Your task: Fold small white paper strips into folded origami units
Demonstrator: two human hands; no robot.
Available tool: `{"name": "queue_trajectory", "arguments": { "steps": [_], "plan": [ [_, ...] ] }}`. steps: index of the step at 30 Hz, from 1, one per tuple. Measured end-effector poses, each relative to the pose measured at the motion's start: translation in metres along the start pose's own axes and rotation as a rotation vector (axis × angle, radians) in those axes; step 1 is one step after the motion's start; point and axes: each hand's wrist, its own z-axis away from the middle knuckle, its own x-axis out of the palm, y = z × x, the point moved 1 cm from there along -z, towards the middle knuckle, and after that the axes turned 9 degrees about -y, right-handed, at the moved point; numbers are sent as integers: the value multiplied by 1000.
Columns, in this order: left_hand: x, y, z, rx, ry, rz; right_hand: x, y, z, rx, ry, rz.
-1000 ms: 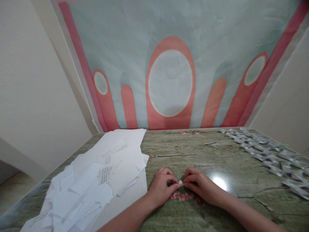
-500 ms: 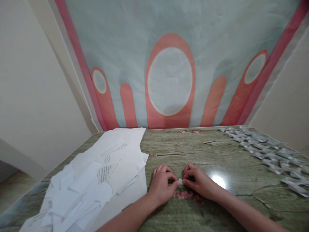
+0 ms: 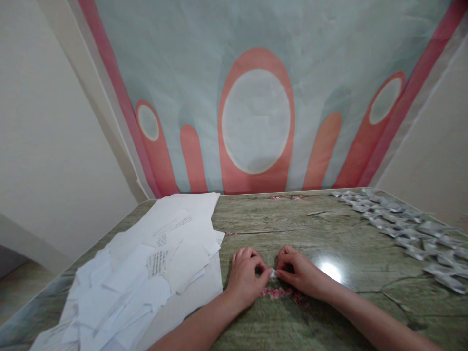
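Left hand: the left hand (image 3: 245,279) rested on the tabletop, fingers curled, thumb and fingertips pinched shut on one end of the small white folded scrap of paper (image 3: 272,273).
Right hand: the right hand (image 3: 298,276) lay just beside the left one, its thumb and forefinger closed on the other end of the same scrap.
Scrap: it sat between the two pinches, low over the table; whether it touched the surface could not be told.
Table: the glossy green wood-grain table (image 3: 329,234) carried both wrists; a pink flower print (image 3: 278,292) lay just nearer the person than the grip, and a bright glare spot (image 3: 331,271) lay just past the right hand.
Left of the grip: a loose heap of white paper sheets (image 3: 146,273), some with printed text, lay near the left forearm.
Right of the grip: rows of small folded grey-white paper pieces (image 3: 409,229) lay well apart from the hands.
Beyond the grip: a pale blue wall cloth with pink arches (image 3: 256,122) hung behind the table's far edge.
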Motion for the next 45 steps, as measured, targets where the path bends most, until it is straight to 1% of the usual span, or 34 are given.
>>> {"name": "queue_trajectory", "arguments": {
  "steps": [15,24,32,37,41,45],
  "plan": [
    [1,0,1,18,14,-21,-2,-5,1,-24,34,19],
    [0,2,2,22,-8,-23,5,2,-1,-21,44,69],
    [-1,3,3,20,-23,-44,6,-2,0,-26,63,84],
    [0,3,3,23,-30,-43,7,-2,0,-21,50,103],
    [0,3,4,24,-19,-53,8,-2,1,-16,54,129],
    [-1,3,7,54,-15,-38,8,-4,1,-6,70,136]
  ]
}}
